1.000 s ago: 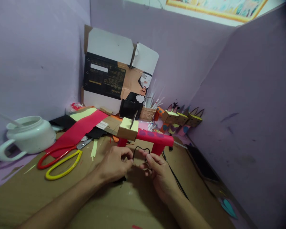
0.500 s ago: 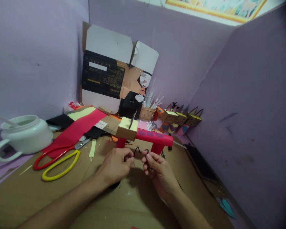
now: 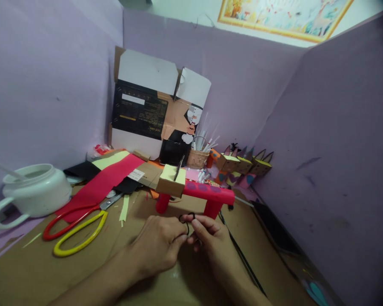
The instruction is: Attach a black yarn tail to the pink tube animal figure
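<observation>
My left hand [image 3: 158, 242] and my right hand [image 3: 212, 240] are close together above the cardboard, fingers pinched. Between them runs a thin black wire [image 3: 188, 228], bent into small curves, and each hand grips part of it. Just behind my fingers stands a paper animal: a red tube body [image 3: 210, 191] with purple spots on red tube legs, and a small cardboard box head [image 3: 170, 188] topped in pale yellow. A dark strip sticks up from the head. The tips of my left fingers are partly hidden.
Scissors [image 3: 79, 238] with red and yellow handles lie at left, beside red paper [image 3: 105, 182] and a white pot [image 3: 38, 191]. An unfolded box [image 3: 140, 106] leans on the back wall, near a basket [image 3: 198, 158] and several paper animals [image 3: 242, 165]. A black strip [image 3: 245, 259] lies at right.
Both hands have come nearer to me and closer together. The wire, a zigzag before, now shows rounder loops between my fingers. The view has tilted slightly upward.
</observation>
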The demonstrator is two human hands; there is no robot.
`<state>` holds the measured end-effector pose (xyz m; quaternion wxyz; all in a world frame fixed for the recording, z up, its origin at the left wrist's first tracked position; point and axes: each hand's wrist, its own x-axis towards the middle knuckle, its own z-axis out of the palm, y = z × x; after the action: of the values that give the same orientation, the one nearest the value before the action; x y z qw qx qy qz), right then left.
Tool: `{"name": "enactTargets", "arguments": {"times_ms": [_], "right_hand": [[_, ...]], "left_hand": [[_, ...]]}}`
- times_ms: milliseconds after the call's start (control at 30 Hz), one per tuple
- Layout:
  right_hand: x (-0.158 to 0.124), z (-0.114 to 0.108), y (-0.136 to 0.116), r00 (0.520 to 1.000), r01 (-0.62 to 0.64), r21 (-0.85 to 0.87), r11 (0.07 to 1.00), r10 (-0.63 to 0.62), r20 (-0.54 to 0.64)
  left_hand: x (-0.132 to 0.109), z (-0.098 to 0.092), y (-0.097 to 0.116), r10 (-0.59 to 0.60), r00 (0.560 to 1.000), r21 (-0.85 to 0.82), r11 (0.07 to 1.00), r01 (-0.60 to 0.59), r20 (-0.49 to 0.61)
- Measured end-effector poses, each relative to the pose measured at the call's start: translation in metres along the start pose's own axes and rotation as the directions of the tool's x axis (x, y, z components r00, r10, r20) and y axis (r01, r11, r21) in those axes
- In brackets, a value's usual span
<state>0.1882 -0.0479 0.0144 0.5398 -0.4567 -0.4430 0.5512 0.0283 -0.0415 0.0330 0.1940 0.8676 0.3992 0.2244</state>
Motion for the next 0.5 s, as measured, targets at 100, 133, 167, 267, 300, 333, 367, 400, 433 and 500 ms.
{"name": "enactTargets", "arguments": {"times_ms": [100,133,167,267,300,333,367,400,433,500], "right_hand": [[0.002,0.0029,0.0036,0.999,-0.032,-0.01,0.999,0.032,-0.009],[0.0026,0.0036,0.005,0.999,-0.05,-0.016,0.999,0.05,-0.011],[0.0029,0.0042,0.0061,0.998,-0.066,-0.028,0.997,0.066,-0.011],[0.0024,0.0046,0.0073,0.997,-0.072,-0.09,0.993,0.072,0.002],[0.0018,0.0044,0.0069,0.998,-0.062,-0.112,0.992,0.064,0.007],[0.0011,0.004,0.0062,0.999,-0.05,-0.132,0.99,0.052,0.011],[0.0004,0.0036,0.0054,0.999,-0.038,-0.151,0.988,0.041,0.02],[-0.0002,0.003,0.0045,0.999,-0.026,-0.167,0.986,0.032,0.033],[-0.0006,0.0024,0.0036,0.998,-0.019,-0.181,0.983,0.028,0.048],[-0.0008,0.0008,0.0027,0.996,-0.014,-0.197,0.98,0.031,0.083]], "left_hand": [[0.0,0.0008,-0.0014,0.032,0.999,-0.012,0.999,-0.033,-0.031],[0.0003,0.0012,-0.0019,0.027,0.999,-0.01,1.0,-0.028,-0.045],[0.0006,0.0015,-0.0023,0.018,0.998,-0.007,1.0,-0.018,-0.056],[0.0011,0.0019,-0.003,-0.008,0.997,-0.001,1.0,0.008,-0.082],[0.0012,0.002,-0.003,-0.014,0.996,-0.002,1.0,0.014,-0.087],[0.0011,0.0021,-0.003,-0.019,0.996,-0.001,1.0,0.018,-0.09],[0.001,0.0023,-0.003,-0.024,0.995,-0.002,1.0,0.024,-0.092],[0.0009,0.0027,-0.003,-0.031,0.995,-0.003,1.0,0.031,-0.094],[0.0007,0.0031,-0.003,-0.038,0.995,-0.006,0.999,0.037,-0.095],[0.0001,0.0038,-0.0032,-0.049,0.994,-0.01,0.999,0.049,-0.096]]}}
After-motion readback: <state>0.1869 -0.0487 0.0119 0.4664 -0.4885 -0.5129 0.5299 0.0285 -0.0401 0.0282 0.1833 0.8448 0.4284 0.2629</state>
